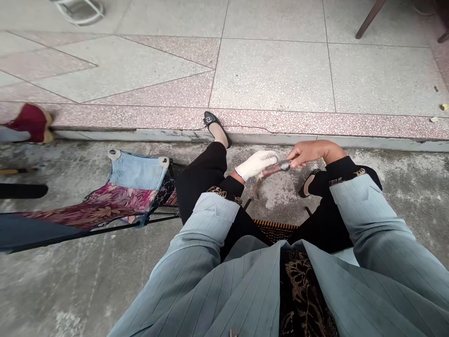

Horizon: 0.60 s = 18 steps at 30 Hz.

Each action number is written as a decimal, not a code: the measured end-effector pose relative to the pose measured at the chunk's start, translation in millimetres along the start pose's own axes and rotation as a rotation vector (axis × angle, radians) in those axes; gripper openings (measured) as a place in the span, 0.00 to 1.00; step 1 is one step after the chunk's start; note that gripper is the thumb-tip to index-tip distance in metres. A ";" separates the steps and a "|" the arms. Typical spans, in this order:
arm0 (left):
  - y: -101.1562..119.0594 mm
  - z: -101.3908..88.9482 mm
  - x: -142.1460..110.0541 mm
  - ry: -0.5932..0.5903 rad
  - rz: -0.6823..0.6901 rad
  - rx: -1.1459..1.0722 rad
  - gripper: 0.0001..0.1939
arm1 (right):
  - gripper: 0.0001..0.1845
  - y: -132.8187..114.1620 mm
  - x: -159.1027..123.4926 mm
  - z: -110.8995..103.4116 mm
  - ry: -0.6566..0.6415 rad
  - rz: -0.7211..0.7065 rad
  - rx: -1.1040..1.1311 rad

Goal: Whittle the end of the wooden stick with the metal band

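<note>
Head view, and we're looking down between two knees. The right hand (pixel 308 152), bare, has thumb and fingers pinched on the silvery end of a curved, brownish tool (pixel 271 170). Over comes the white-gloved left hand (pixel 257 164), its fingers against the shaft; whether they close round it, I can't tell. The tool sits between the hands, above the concrete ground (pixel 280 193), its hooked end angled down, blurred; what kind of tool, hard to say. So it's two-handed handling right now, and with that bend hanging loose, I'd judge the pinch needs to stay firm.

Below, a woven seat (pixel 275 229) shows between the legs. Off to the left, a folding chair (pixel 122 196) in floral and blue fabric, and beyond it another person's red shoe (pixel 34 122). Labels? There's an ornament on the black flat shoe (pixel 224 135), but no brand or writing I can read.
</note>
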<state>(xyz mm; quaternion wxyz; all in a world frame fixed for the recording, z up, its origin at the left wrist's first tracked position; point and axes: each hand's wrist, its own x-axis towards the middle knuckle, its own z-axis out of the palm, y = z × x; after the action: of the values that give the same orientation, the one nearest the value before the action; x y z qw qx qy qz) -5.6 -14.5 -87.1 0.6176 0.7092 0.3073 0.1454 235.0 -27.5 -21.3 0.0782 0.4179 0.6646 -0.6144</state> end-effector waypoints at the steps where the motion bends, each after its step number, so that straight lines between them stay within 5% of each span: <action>1: -1.5 0.5 1.2 0.051 -0.002 -0.052 0.20 | 0.17 0.4 -3.1 -1.5 0.075 -0.048 0.058; 4: -1.5 3.3 2.9 0.106 0.020 -0.143 0.20 | 0.16 0.4 -9.2 -2.4 0.324 -0.195 0.284; 8: 2.9 9.4 1.6 -0.078 -0.012 -0.118 0.18 | 0.17 -1.8 -6.1 1.4 0.471 -0.258 0.476; 14: 3.4 9.8 1.1 -0.095 0.039 0.042 0.15 | 0.10 8.5 10.3 -4.0 0.699 0.047 0.299; 18: 6.9 8.1 -0.5 -0.098 0.049 0.271 0.16 | 0.11 8.7 16.6 -4.3 0.636 0.297 -0.097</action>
<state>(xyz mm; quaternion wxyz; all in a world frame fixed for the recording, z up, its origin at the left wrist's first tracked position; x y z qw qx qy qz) 0.6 -21.5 -81.9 0.5266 0.7997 0.2761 0.0830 231.8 -17.0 -37.0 -0.0244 0.6759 0.6163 -0.4033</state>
